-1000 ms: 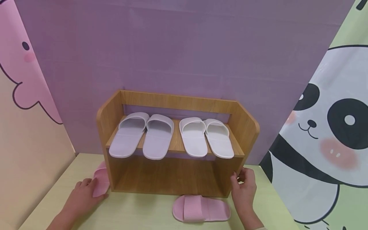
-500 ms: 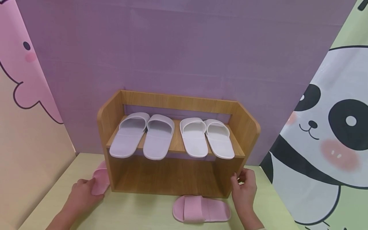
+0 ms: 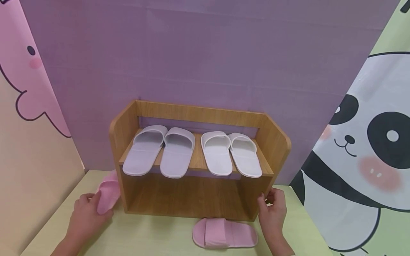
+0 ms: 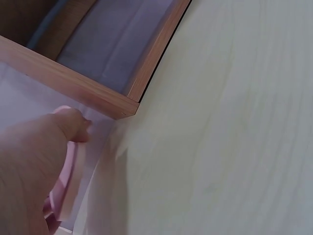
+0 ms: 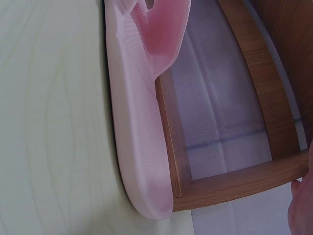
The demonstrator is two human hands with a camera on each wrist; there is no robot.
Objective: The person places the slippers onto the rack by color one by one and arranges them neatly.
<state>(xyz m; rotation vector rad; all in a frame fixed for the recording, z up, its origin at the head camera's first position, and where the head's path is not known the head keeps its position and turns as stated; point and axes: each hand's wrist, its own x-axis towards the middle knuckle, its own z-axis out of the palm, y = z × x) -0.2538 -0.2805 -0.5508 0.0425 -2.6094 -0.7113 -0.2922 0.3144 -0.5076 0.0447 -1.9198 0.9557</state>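
Note:
A pink slipper (image 3: 109,193) is gripped by my left hand (image 3: 87,216) just left of the wooden shoe rack (image 3: 198,115); it is tilted, its far end partly behind the rack's side. The left wrist view shows the thumb and fingers around this slipper (image 4: 72,181). My right hand (image 3: 272,213) pinches the front edge of the rack's right side panel near its lower part. Another pink slipper (image 3: 237,234) lies sideways on the table before the rack, close to my right hand; the right wrist view shows this slipper (image 5: 142,132) large.
Two lilac slippers (image 3: 177,156) and two white slippers (image 3: 216,156) stand on the upper shelf, their front ends overhanging it. The pale table (image 3: 153,236) extends in front. A purple backdrop (image 3: 205,53) hangs behind, with a panda panel (image 3: 362,149) at right.
My left hand has drawn the pink slipper slightly left and lifted and tilted it away from the rack's side. My right hand has stayed at the right panel.

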